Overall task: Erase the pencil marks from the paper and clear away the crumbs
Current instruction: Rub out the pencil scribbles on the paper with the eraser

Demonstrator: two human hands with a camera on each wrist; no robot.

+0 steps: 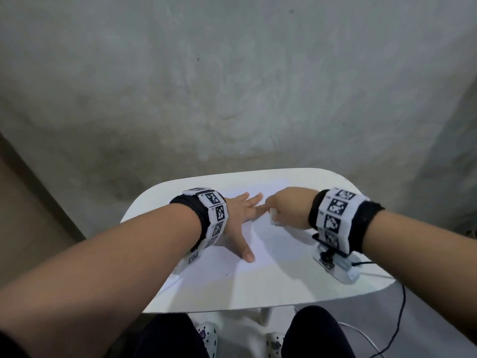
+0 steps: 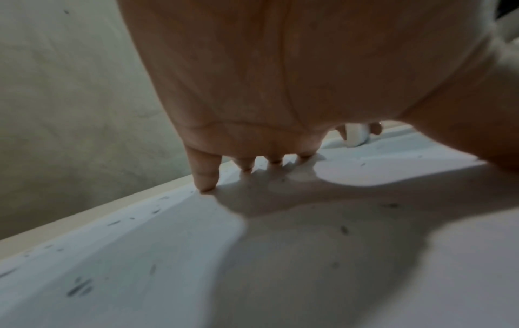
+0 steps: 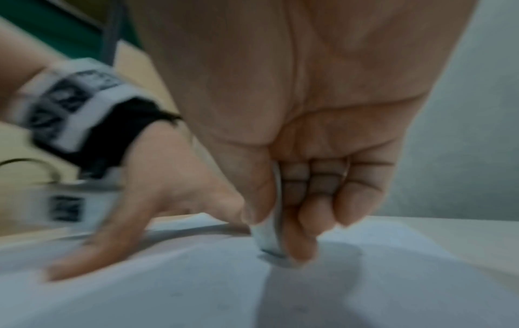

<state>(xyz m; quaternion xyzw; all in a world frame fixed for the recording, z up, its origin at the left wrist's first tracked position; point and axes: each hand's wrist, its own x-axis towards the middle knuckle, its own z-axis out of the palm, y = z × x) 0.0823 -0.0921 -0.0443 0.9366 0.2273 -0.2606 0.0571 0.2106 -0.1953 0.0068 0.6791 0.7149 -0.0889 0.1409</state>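
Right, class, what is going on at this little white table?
A person is rubbing out pencil marks. The right hand pinches a white eraser and presses its end onto the paper. The left hand lies flat, fingers spread, holding the sheet down. Dark crumbs lie scattered on the paper.

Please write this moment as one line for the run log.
left hand: flat on paper | right hand: pinches eraser on paper | crumbs: on paper

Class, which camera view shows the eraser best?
The right wrist view: the eraser fills the centre, pinched by the right hand, its tip on the paper. The head view shows only a white sliver; the left wrist view shows it small and distant.
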